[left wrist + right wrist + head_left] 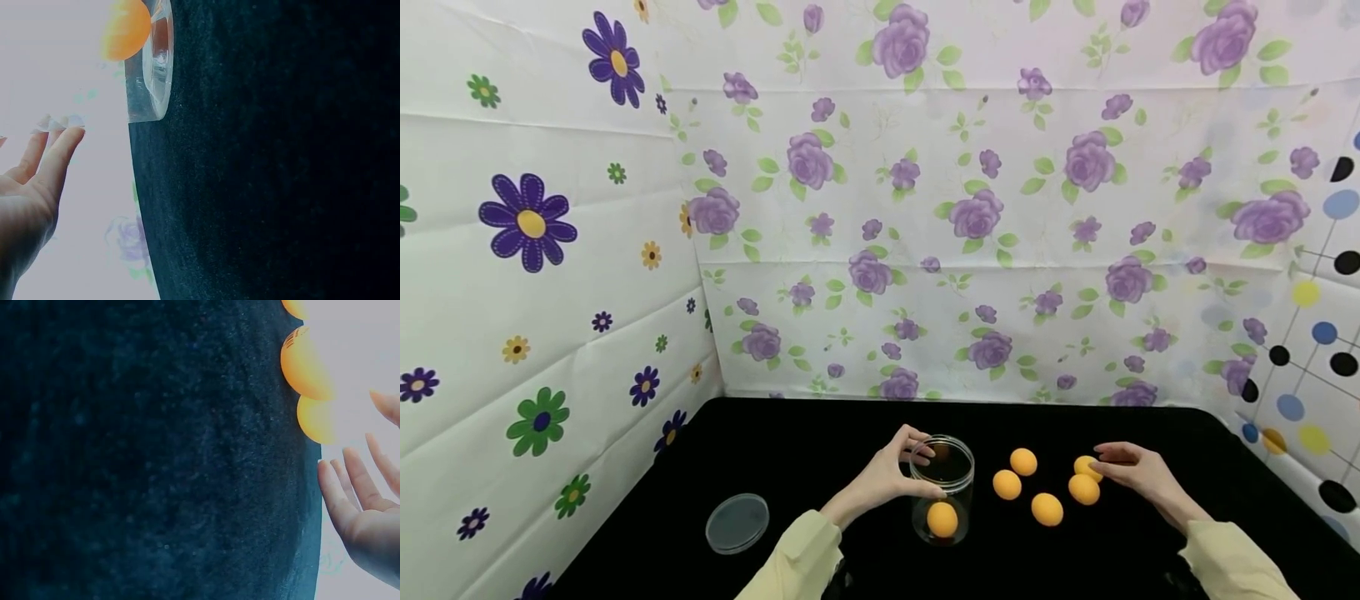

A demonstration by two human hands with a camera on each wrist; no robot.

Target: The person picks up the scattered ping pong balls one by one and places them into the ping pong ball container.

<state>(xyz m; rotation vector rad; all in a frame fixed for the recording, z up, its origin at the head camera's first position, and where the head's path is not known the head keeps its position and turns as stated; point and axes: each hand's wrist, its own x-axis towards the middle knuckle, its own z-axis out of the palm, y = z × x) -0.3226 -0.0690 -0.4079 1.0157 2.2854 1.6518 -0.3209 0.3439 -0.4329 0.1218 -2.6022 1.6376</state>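
Clear jar [964,482] upright on the black surface [820,437], a little right of the middle of your scene, mouth uncovered and facing up. One orange ball [942,519] sits inside at the bottom.

Your left hand [887,477] has the jar from the left: thumb along the near side, fingers round the far side, up by the rim. Grip pinching the jar's upper part.

Five loose orange balls lie to the right of the jar. Two sit close together, a far one [1023,462] and a nearer left one [1007,484]. A third [1047,509] lies by itself, nearest you. The last pair is farther right: front ball [1084,489] partly covering the back ball [1087,468].

Your right hand [1138,477] is at that pair, reaching in from the right. Grip spread; the right wrist view shows thumb and fingers apart, with nothing between them.

Round clear lid [737,523] flat on the surface, well left of the jar. Pale yellow sleeves [801,550] on both your arms. Flowered sheet [865,208] stands behind the far edge.
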